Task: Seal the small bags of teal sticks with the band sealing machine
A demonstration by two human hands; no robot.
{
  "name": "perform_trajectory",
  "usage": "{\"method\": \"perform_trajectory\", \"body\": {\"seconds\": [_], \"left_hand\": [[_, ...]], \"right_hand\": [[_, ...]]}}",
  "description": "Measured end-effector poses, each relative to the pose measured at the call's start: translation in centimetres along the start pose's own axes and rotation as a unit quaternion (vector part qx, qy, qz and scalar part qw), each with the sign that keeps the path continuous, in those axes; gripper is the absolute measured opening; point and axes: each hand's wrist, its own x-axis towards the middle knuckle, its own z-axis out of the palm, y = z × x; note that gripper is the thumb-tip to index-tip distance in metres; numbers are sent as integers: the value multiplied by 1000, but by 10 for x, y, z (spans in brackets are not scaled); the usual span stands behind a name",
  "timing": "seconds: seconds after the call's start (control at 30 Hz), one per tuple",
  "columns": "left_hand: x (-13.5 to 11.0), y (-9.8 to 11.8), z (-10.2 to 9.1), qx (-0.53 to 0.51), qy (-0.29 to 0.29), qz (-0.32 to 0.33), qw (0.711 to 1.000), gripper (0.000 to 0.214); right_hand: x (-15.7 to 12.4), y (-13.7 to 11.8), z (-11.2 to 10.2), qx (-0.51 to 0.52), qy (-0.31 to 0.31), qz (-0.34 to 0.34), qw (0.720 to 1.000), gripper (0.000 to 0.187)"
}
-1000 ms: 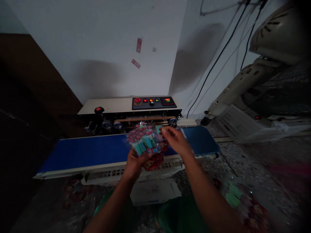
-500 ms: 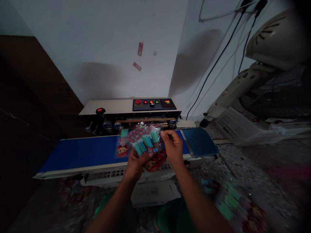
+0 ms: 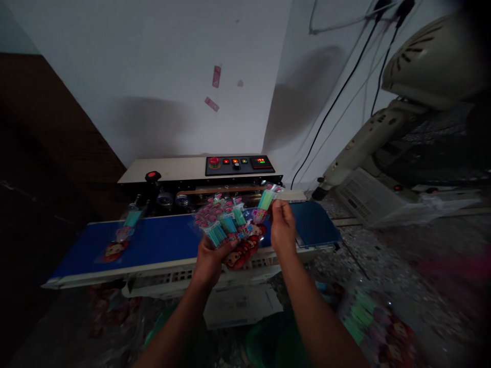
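My left hand (image 3: 210, 261) is closed around a fanned stack of clear packets (image 3: 227, 223). Each shows a bundle of blue-green sticks that look like straws, pink tips, and a red-haired cartoon head at the lower end. A single packet (image 3: 265, 200) with paler green sticks is pinched at its right edge by my right hand (image 3: 283, 227), just right of the stack. Both hands are above the blue conveyor belt (image 3: 164, 237), in front of the band sealing machine (image 3: 169, 168). Another packet (image 3: 128, 222) lies toward the belt's left end, its top at the machine's sealing side.
The control panel (image 3: 240, 164) has a red button and lit digits. On the floor, bags of similar packets lie at right (image 3: 378, 327) and left (image 3: 115, 312). A white crate (image 3: 364, 197) and a large beige machine (image 3: 358, 140) stand at right. Black cables hang along the wall.
My right hand has moved slightly right, parting one packet from the stack. The packet on the belt has travelled left, away from my left hand. The view has shifted slightly.
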Motion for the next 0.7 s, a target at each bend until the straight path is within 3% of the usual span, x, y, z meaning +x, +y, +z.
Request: {"method": "perform_trajectory", "body": {"seconds": [0.1, 0.13, 0.3, 0.43, 0.6, 0.7], "left_hand": [[-1, 0, -3, 6, -1, -14, 1000, 46], [-1, 1, -4, 8, -5, -19, 1000, 47], [-1, 5, -7, 17, -3, -33, 999, 44], [0, 6, -8, 28, -2, -29, 999, 46], [0, 0, -11, 35, -9, -19, 999, 45], [1, -3, -11, 24, -15, -2, 1000, 46]], "right_hand": [[23, 4, -27, -159, 92, -46, 982, 36], [32, 8, -37, -225, 95, -50, 968, 36], [63, 28, -71, -496, 43, 44, 866, 34], [74, 36, -63, -579, 11, 108, 808, 33], [76, 36, -31, -585, -53, 92, 804, 30], [61, 24, -18, -527, -36, 1, 849, 29]]}}
